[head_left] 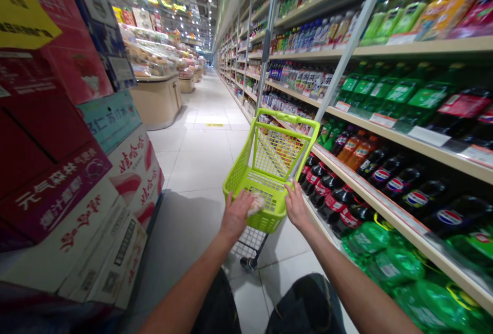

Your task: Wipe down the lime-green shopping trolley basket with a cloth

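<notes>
- The left hand is at the near left side of the cart basket, its fingers bent over a crumpled pale cloth and holding it against the near end of the basket.
- The right hand is closed narrowly on the basket's rim at the near right corner, its fingers curled over the edge.
- The lime-green plastic shopping-cart basket stands between and beyond the hands, with lattice openings in its floor and far panel.
- Below it are a wire lower rack and a dark caster wheel on the pale tiled floor.
- At the near edge, two knees in dark jeans show below the forearms.
- Just right of the cart, Coca-Cola bottles line a low shelf; Pepsi bottles stand on the shelf above, and green soda bottles higher still.
- At the near right, large green bottles lie low down.
- At the left, printed drink cartons are stacked, with a teal carton among them.
- Farther left along the aisle, a rounded display counter bears packaged goods, too small to identify.
</notes>
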Demonstrator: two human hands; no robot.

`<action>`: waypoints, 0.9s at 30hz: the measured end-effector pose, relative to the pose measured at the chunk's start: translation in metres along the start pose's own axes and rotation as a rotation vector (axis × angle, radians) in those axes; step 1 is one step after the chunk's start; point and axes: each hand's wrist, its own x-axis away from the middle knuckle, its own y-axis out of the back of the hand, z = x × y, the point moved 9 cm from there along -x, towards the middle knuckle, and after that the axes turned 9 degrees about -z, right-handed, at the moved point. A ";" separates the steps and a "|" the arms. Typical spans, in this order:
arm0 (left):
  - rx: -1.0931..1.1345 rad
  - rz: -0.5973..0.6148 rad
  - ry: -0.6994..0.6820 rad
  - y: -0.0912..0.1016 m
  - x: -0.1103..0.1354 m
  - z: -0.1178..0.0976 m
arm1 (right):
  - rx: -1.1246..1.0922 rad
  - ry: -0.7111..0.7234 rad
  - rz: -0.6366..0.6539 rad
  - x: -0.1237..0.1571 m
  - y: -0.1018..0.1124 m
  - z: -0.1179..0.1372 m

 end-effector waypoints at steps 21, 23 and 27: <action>-0.179 -0.039 0.025 0.009 0.001 0.030 | -0.021 0.054 0.078 -0.010 0.002 -0.021; -0.170 -0.043 0.028 0.007 0.002 0.023 | -0.012 0.042 0.075 -0.012 0.003 -0.024; -0.057 -0.030 -0.119 -0.010 0.007 -0.028 | -0.004 0.042 0.096 -0.014 0.001 -0.028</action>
